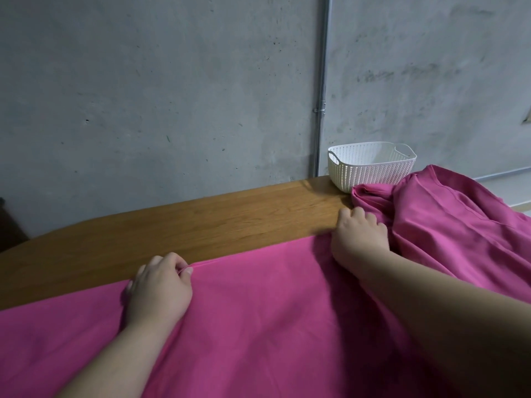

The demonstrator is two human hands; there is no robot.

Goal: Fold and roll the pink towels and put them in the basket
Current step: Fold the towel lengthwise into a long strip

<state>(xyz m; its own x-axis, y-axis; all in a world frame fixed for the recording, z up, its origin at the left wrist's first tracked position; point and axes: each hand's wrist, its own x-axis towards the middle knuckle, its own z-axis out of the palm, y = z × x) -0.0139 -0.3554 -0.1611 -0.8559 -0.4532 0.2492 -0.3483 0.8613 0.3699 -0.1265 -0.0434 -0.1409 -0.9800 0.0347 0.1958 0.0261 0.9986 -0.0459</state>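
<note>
fingers on the far hem, both hands

fingers (pixel 172 261) of the left hand (pixel 159 285) are curled tight, thumb against forefinger, with a small ridge of pink hem pinched between them. the right hand (pixel 359 239) sits knuckles-up at the same hem, further right. its fingers are curled down too, but the tips are hidden under the hand, so cannot tell if it has cloth or only presses on it.

spread towel (pixel 258 311): flat on the bench (pixel 201 222), covering the near side and running out of view at the bottom and left. its far hem runs left to right, and the two hands sit apart along it. from the fingers, all the cloth lies toward the person and only bare wood lies beyond. judgement: this is an early fold, and the next move likely carries the hem back toward the body. both hands need to travel level or the edge will skew.

heaped towel (pixel 459 225): crumpled and unfolded, touching the right hand's far side. it may drag along if that hand lifts carelessly.

basket (pixel 370 173): white, perforated, upright at the back right of the bench, with the heap pressed against its front. no towel shows inside. it is nearer the right hand and well apart from the left.

behind: grey concrete wall (pixel 172 96), one vertical pipe (pixel 321 81).
</note>
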